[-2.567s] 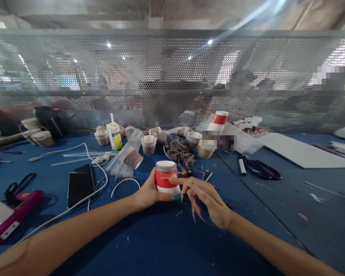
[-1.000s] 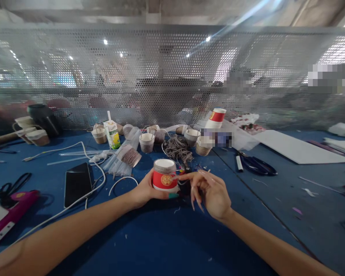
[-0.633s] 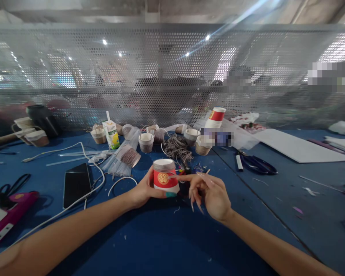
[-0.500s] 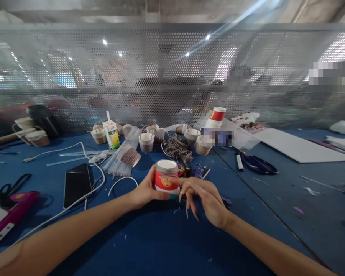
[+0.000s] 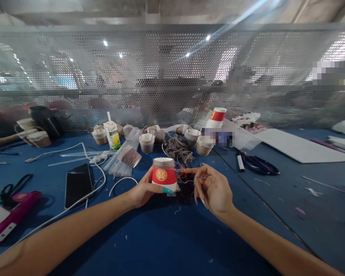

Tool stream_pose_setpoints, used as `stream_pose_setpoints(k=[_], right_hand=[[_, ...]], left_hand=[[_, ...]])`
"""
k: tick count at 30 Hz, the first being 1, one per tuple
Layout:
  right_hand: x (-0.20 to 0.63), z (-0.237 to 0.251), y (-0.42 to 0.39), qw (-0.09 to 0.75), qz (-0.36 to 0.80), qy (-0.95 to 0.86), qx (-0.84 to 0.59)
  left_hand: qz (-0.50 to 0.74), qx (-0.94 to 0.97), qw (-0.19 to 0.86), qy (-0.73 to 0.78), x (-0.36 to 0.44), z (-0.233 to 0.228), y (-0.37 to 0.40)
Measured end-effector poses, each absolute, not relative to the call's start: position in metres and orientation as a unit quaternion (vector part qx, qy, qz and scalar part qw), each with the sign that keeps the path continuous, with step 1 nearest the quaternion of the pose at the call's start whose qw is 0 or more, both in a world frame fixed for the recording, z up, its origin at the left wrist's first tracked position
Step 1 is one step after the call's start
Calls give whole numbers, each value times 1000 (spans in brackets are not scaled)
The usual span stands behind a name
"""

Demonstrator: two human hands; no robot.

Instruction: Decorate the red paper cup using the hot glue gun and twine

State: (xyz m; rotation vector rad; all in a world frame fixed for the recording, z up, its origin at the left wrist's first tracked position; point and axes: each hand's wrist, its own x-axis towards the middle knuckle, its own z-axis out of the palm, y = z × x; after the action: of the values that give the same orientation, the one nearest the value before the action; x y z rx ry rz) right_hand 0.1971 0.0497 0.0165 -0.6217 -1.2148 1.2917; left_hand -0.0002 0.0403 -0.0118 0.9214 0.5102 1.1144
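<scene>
A red and white paper cup (image 5: pixel 164 177) with a gold emblem is upright in my left hand (image 5: pixel 143 191), whose fingers and teal-nailed thumb wrap round its lower part. Grey cord (image 5: pixel 163 163) circles the cup just under its rim. To the right, my right hand (image 5: pixel 214 188) is open, index finger stretched toward the cup's right side, the other fingers loosely bent and apart. Whether the fingertip touches the cup I cannot tell. A thin strand shows below that finger. Behind the cup lies a heap of grey-brown cord (image 5: pixel 178 148).
Several cord-wrapped cups, one a white cup (image 5: pixel 147 143), stand along the back, near a drink carton (image 5: pixel 112 136). A phone (image 5: pixel 79 185), white cable and purple power strip (image 5: pixel 14 214) lie left. Scissors (image 5: pixel 260 164) and a white board (image 5: pixel 301 147) lie right. A perforated metal screen (image 5: pixel 166 76) rises behind.
My right hand has drawn back to the right, its index finger leaving the cup's front. The cup has shifted slightly left and turned, so its emblem sits further left and uncovered.
</scene>
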Motion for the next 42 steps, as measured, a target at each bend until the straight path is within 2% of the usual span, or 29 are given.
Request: stream_pose_setpoints(k=[4, 6, 11, 14, 20, 26, 32, 35, 37, 42], right_hand=[[197, 18, 51, 666, 485, -495, -277], [196, 19, 46, 664, 475, -515, -260], [192, 22, 33, 502, 540, -643, -208], [192, 23, 30, 466, 560, -651, -214], [193, 23, 37, 521, 605, -567, -203], [194, 21, 45, 567, 601, -511, -239], [198, 14, 56, 636, 484, -496, -339], [199, 13, 53, 667, 417, -515, -342], [200, 14, 46, 636, 391, -593, -302], [198, 23, 28, 425, 325, -827, -171]], left_hand=[[512, 398, 724, 237, 1, -10, 40], [514, 390, 725, 240, 2, -9, 40], [506, 398, 724, 247, 1, -8, 38], [500, 407, 727, 235, -1, -9, 40], [487, 412, 740, 213, -1, -9, 41], [470, 431, 742, 207, -2, -7, 41], [473, 426, 741, 212, -3, -11, 42], [498, 404, 725, 252, 1, -11, 41], [517, 392, 706, 284, 5, -10, 40], [541, 418, 668, 293, 9, -12, 38]])
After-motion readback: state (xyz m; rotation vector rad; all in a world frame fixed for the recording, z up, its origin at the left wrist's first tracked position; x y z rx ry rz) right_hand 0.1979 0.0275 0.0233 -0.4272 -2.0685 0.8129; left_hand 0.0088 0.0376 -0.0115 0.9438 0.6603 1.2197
